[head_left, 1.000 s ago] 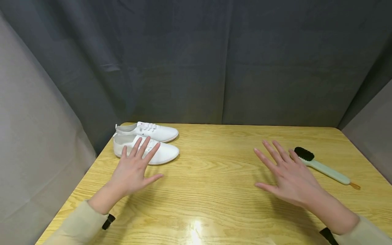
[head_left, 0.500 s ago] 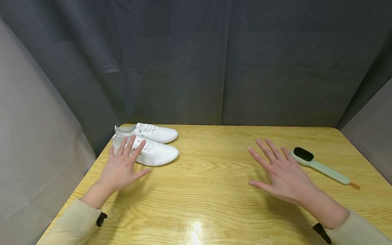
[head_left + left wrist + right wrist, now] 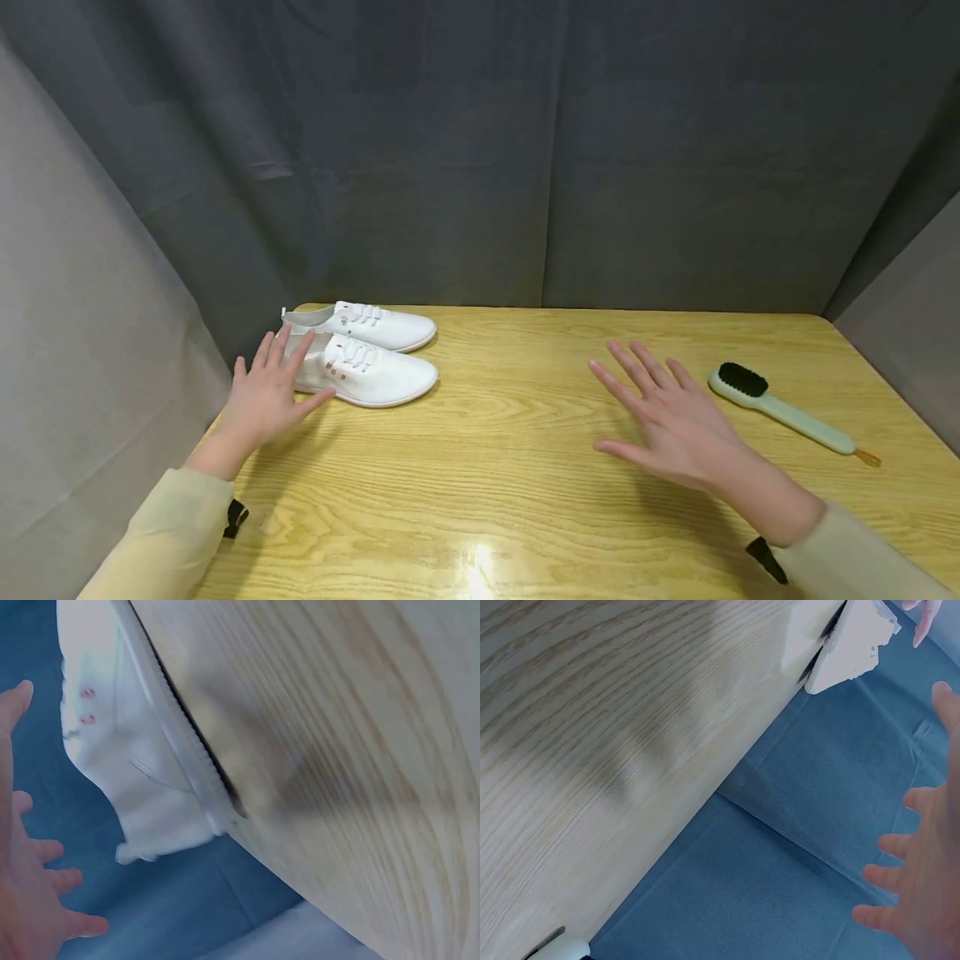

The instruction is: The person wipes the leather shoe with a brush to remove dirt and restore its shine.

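Both hands hover with fingers spread, holding nothing: the right hand (image 3: pixel 675 421) over bare table (image 3: pixel 510 492) mid-right, the left hand (image 3: pixel 262 400) at the near shoe's (image 3: pixel 375 377) heel, close to the left edge. Both shoes (the far shoe (image 3: pixel 375 323) just behind) lie lengthwise, toes pointing right. A brush (image 3: pixel 783 408) lies far right.

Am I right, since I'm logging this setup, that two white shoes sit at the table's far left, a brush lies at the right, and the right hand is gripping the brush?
Not quite. In the head view the right hand hovers open over the table, apart from the brush. The two white shoes at far left and the brush at right are correct.
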The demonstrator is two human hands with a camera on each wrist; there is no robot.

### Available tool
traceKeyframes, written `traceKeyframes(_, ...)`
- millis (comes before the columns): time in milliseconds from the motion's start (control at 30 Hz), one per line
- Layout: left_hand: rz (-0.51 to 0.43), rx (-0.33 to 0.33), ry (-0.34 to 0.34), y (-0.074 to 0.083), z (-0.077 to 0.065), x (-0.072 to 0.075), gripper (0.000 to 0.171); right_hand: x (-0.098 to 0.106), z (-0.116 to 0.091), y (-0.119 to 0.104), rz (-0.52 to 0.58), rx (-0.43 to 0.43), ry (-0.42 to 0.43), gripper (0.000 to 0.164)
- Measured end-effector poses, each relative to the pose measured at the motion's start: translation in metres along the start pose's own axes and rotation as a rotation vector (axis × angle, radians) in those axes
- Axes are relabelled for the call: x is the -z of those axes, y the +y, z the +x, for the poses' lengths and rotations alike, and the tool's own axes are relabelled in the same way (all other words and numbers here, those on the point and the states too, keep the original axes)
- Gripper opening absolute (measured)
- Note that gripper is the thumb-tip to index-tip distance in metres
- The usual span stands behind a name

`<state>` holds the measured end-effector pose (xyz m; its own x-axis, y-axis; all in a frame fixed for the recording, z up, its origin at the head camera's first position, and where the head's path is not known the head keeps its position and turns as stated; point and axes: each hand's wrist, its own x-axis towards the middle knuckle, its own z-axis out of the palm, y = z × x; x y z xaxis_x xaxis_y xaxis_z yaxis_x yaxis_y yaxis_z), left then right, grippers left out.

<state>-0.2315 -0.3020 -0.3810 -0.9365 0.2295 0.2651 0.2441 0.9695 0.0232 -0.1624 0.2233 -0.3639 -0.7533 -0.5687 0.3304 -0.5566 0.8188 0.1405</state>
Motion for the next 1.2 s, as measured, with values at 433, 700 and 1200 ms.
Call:
traceKeyframes(433, -0.073, 0.083, -0.013, -0.024, 0.014, -0.008, 0.097, -0.01, 0.017, -0.004, -0.004, 0.052, -0.015, 0.09)
traceKeyframes(700, -0.129, 0.122, -0.075, -0.033, 0.022, -0.014, 0.1, -0.016, 0.031, -0.013, 0.016, 0.077, -0.036, 0.09)
traceKeyframes(1200, -0.325, 0.204, -0.194, -0.043, 0.037, -0.024, 0.115, -0.034, 0.052, -0.027, 0.075, 0.087, -0.075, 0.089)
